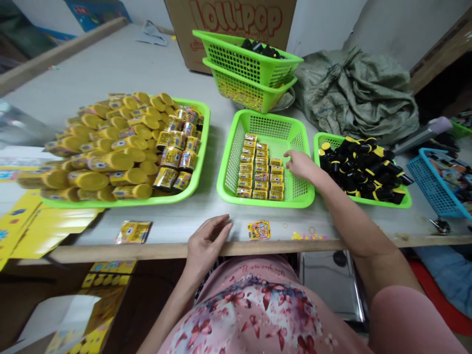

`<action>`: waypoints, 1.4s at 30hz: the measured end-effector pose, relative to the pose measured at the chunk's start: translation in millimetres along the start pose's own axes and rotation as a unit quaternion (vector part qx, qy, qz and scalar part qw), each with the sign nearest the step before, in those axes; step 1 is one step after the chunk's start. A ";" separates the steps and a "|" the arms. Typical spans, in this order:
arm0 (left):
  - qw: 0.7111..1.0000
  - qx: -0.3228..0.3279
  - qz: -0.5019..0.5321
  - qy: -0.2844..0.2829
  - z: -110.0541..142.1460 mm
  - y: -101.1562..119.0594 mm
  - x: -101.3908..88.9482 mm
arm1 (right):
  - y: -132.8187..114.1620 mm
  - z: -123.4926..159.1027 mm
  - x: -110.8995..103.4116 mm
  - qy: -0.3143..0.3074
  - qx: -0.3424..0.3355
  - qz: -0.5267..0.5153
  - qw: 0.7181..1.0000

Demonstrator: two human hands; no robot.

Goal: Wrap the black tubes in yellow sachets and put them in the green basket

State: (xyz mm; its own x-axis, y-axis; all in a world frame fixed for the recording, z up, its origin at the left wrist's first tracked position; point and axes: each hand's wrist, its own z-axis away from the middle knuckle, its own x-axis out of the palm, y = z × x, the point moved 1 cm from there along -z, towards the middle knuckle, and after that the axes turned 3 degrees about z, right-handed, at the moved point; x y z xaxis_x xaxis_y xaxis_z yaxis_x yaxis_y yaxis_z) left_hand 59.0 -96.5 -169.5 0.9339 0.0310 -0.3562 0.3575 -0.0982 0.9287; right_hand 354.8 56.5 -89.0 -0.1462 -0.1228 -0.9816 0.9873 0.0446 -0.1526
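Note:
My right hand reaches into the middle green basket, with its fingers bent and close together beside the shortest row of small yellow wrapped packs. Whatever it may hold is hidden under the fingers. Three rows of these packs stand in that basket, on its left and middle. Over the front edge of the table rests my left hand, its thumb apart from loosely bent fingers and nothing in it. To its right lies a small pile of yellow printed cards. A stack of yellow wrappers lies to its left.
On the left, a green basket is heaped with yellow-lidded tubes and wrapped packs. Black bottles with yellow parts fill the right basket. Behind are stacked green baskets, a carton and a grey-green sack. Small beads lie near the edge.

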 end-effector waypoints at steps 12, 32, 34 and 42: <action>1.000 -0.009 -0.006 -0.002 1.4 -0.7 -0.4 | -0.4 59.6 -20.8 0.106 0.001 -0.028 0.994; 0.897 0.224 0.052 -0.379 1.5 80.8 90.9 | 28.9 248.7 52.5 0.223 -0.045 -0.156 0.961; 0.896 0.216 0.050 -0.385 2.9 80.4 99.2 | 2.8 250.7 50.1 0.220 -0.090 -0.177 0.955; 0.922 0.163 0.029 -0.351 5.0 71.1 88.7 | 14.8 263.9 58.4 0.216 -0.042 -0.151 0.964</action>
State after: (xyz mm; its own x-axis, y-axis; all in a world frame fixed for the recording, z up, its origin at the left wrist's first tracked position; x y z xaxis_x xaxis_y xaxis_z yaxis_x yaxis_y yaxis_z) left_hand 167.2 -105.7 -135.6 0.6765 -0.6230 -0.3927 0.1797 -0.3776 0.9084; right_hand 377.4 -211.6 -118.2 -0.4568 0.2803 -0.8443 0.8895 0.1547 -0.4299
